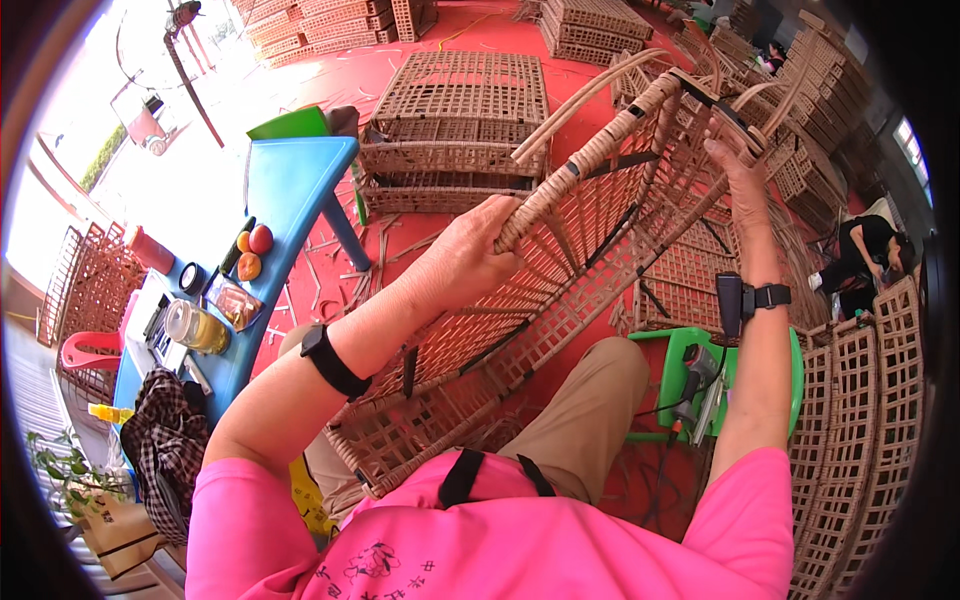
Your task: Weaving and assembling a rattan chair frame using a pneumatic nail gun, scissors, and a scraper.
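Observation:
A large woven rattan basket (pixel 545 275) is tilted across my lap, its open lattice sides facing up and to the right. My left hand (pixel 480 250) is closed around the near end of its thick, strip-wrapped rim. At the far right corner, my right hand (pixel 740 170) holds the frame beside a black-bound joint, its fingers partly hidden behind the rim. Loose curved rattan strips (pixel 590 105) stick out from that upper end.
A blue table (pixel 300 165) at left bears a glass jar (pixel 195 328), fruit and a checked cloth. A green stool (pixel 792 385) at right holds a power tool (pixel 692 380). Stacked lattice panels (pixel 455 95) stand ahead on the red floor. Another person (pixel 868 245) sits at far right.

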`<state>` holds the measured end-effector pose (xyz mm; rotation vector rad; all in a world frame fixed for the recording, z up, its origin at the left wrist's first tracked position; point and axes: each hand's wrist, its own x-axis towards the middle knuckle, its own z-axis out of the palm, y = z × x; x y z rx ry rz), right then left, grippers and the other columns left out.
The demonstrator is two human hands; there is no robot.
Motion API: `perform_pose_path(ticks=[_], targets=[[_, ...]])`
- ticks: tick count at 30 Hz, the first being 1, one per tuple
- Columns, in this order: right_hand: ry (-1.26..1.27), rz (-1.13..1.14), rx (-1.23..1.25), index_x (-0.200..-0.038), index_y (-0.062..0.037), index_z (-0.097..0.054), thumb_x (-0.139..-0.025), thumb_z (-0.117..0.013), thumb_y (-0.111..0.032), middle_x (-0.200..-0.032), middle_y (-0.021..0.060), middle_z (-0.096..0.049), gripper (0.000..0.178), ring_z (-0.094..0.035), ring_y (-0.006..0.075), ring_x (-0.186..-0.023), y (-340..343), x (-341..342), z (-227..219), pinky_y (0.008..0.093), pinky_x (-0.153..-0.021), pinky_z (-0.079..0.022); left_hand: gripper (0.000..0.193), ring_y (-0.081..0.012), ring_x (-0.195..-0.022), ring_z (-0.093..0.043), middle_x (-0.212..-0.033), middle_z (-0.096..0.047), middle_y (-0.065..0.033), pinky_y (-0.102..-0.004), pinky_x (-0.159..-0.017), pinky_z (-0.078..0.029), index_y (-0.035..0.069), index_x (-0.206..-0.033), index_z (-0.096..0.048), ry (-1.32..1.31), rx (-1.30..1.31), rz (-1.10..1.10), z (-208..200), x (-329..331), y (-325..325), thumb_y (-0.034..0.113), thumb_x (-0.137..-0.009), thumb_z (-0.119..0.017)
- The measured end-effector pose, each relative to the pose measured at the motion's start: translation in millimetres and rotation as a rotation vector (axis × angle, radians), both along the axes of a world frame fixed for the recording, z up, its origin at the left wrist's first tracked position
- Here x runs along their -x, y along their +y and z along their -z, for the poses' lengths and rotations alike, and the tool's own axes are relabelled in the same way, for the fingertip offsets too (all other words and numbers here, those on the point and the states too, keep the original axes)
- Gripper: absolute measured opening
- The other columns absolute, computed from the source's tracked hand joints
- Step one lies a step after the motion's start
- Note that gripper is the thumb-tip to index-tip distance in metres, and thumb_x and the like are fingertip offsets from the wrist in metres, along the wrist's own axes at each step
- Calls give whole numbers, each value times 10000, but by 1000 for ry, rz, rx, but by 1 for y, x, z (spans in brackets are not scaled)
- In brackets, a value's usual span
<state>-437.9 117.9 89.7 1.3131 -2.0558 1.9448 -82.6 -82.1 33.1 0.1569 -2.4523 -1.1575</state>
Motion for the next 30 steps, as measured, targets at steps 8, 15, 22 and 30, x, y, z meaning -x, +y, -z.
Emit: perform_pose_path(ticks=[8,15,22,30], targets=[[-26,-25,61,-1338,-11,-588,-851,-696,-63,-1310,85,-636,501,-620,190,-1165,0,-5,1,344,-1014,-479,527,-152,-1083,-588,-1314,-576,-103,-310,-917,-498,27,-1413,-503,-110,-190,-18,-16,-62,-20,251,-969,-674],[-94,37,-7,-1349,-5,-584,-866,-673,-74,-1326,98,-622,497,-592,204,-1208,4,6,8,339,-1035,-463,458,-158,-1154,-600,-1201,-662,-81,-312,-955,-458,13,-1269,-616,7,-443,-377,-19,-195,-24,385,-1061,-450],[-78,80,14,-1373,41,-532,-895,-662,-33,-1347,135,-591,501,-597,202,-1185,20,28,14,326,-1015,-489,535,-190,-1218,-539,-1279,-586,-93,-338,-1000,-426,7,-1322,-558,-22,-442,-887,37,-258,23,449,-1027,-493],[-167,160,18,-1384,50,-517,-885,-691,-63,-1376,140,-561,540,-574,209,-1206,34,49,19,340,-1031,-467,812,-289,-1362,-441,-1441,-438,-265,-374,-1126,-351,-97,-1471,-317,87,-788,-935,70,-265,80,390,-935,-684]])
